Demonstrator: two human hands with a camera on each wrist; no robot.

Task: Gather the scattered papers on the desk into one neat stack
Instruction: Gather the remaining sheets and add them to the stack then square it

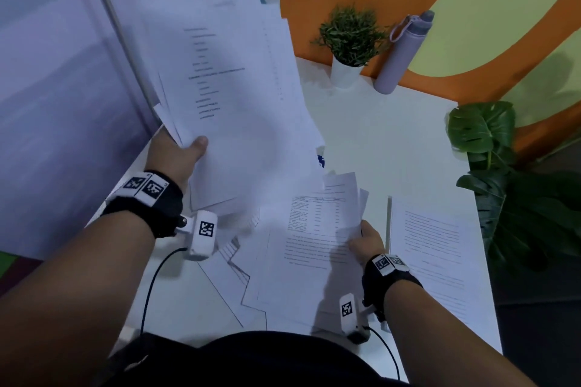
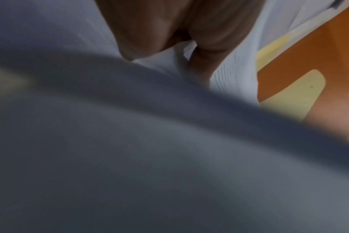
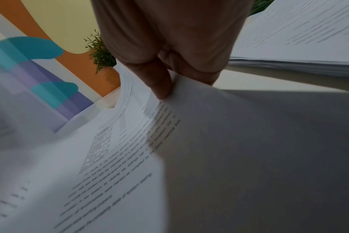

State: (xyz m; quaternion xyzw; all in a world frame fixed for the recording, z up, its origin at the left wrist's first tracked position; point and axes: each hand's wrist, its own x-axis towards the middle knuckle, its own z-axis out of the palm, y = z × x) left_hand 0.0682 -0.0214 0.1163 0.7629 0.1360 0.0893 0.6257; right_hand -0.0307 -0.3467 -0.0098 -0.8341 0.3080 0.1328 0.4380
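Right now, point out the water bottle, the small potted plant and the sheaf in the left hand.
water bottle (image 1: 398, 60): head view, on its lilac body.
small potted plant (image 1: 345, 72): head view, on its white pot.
sheaf (image 1: 226, 97): head view, on the top sheet's printed middle.

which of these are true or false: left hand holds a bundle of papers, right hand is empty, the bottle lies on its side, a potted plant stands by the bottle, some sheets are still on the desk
1. The left hand holds a bundle of papers. True.
2. The right hand is empty. False: it pinches a printed sheet.
3. The lilac bottle lies on its side. False: it stands upright.
4. A small potted plant stands beside the bottle. True.
5. Sheets still lie on the desk. True: a text page rests at the right.
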